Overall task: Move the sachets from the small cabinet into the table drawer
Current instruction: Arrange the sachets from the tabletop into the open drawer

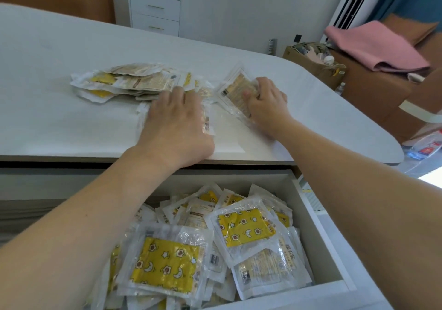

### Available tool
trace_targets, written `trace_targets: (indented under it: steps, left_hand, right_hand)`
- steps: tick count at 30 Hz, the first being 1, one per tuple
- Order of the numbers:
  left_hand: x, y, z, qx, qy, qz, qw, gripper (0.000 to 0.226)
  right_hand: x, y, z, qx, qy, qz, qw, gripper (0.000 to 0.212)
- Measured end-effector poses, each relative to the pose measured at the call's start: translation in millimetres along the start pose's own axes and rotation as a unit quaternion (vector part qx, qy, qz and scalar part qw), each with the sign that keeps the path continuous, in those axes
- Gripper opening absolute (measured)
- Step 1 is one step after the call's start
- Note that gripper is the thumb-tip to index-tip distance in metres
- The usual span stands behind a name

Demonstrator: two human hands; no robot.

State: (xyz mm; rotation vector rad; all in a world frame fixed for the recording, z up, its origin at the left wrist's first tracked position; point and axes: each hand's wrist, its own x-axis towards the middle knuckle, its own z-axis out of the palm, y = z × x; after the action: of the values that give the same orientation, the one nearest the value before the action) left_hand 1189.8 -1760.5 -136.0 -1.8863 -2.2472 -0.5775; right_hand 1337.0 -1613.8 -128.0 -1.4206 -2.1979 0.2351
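Observation:
A loose pile of sachets (129, 83), clear packets with yellow or beige pads, lies on the white table (59, 118). My left hand (175, 123) lies palm down on the pile's right end, its fingers bent over a few sachets that stick out on both sides of the palm. To the right, my right hand (266, 105) grips a small stack of sachets (235, 89), tilted up off the tabletop. Below the table edge the drawer (319, 228) stands open, holding several yellow star-and-moon sachets (244, 229). The small white cabinet (155, 10) stands against the far wall.
The table's rounded right edge (382, 139) is close to my right hand. Beyond it are a cardboard box (311, 63) of odds and ends, a pink cloth (378, 46) on brown furniture, and a plastic packet (425, 145) at the far right.

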Motion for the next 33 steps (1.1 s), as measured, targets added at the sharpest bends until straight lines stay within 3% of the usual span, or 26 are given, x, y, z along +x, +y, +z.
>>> trace_targets:
  steps: [3,7,11,18,22,27,33]
  left_hand:
    - [4,-18,4,0.022,0.039,-0.020,0.999,0.063]
    - [14,-31,14,0.037,0.014,-0.044,0.998,0.081]
    - [20,-32,13,0.027,0.023,-0.067,0.997,0.072]
    - [10,-22,8,0.057,0.036,-0.048,0.997,0.071]
    - [11,-23,12,0.062,0.000,-0.057,0.996,0.074]
    - [5,-21,10,0.011,-0.061,-0.056,0.997,0.077]
    - [-8,-5,-5,0.113,-0.137,-0.025,0.984,0.116]
  right_hand:
    - [5,-5,9,-0.041,-0.058,0.002,0.997,0.023]
    - [6,-2,12,-0.058,0.002,-0.007,0.998,0.034]
    - [1,5,15,-0.111,0.026,-0.029,0.993,0.042]
    - [-1,5,17,-0.096,-0.070,-0.017,0.993,0.044]
    - [-5,6,15,-0.046,-0.106,-0.006,0.993,0.042]
    - [-13,5,12,-0.142,-0.078,-0.011,0.987,0.059]
    - [-27,3,8,-0.155,-0.051,0.008,0.987,0.064]
